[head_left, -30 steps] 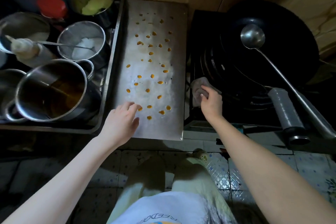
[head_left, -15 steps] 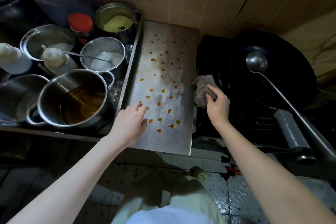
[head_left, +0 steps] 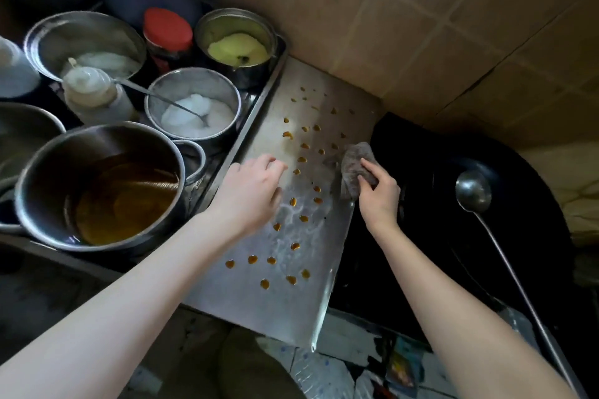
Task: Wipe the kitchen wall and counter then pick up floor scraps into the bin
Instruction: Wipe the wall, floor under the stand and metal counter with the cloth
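- Rag (head_left: 356,168) is bunched under my right hand (head_left: 379,194), fingers curled over it, at the counter's (head_left: 275,308) right edge.
- Orange drops (head_left: 293,202) cover the counter between both hands, so wiping has barely begun.
- Left hand (head_left: 249,194) rests loosely curled, holding nothing.
- Wall (head_left: 405,26), floor scraps (head_left: 402,366) look untouched, I reckon.

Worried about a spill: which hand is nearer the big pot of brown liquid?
Left. The left hand rests on the steel counter just right of the big pot; the right hand, holding the cloth, is farther right.
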Available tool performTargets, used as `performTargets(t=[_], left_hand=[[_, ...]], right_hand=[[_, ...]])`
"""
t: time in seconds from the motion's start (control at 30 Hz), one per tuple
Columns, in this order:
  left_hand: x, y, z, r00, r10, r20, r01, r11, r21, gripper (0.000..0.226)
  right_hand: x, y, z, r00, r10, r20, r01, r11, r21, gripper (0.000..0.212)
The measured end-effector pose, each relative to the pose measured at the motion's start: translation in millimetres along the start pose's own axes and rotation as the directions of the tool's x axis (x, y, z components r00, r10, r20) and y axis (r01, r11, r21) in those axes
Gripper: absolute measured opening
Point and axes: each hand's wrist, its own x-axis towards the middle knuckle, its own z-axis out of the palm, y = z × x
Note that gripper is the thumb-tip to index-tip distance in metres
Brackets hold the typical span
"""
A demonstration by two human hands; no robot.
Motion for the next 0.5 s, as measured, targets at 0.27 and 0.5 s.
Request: performTargets(t=[0.27,0.5], left_hand=[[55.8,-1.1,1.7,0.998,-0.054,0.007,0.054,0.997,0.063,0.035],[89.3,-7.8,5.5,0.997,-0.074,-0.004,0.074,0.991,0.11,0.038]], right_hand=[[85.2,-20.1,12.3,0.995,-0.046,0.085,0.055,0.993,-0.107,0.036],[136.5,-17.8,34.1,0.981,0.002,0.195,0.053,0.96,-0.277,0.035]])
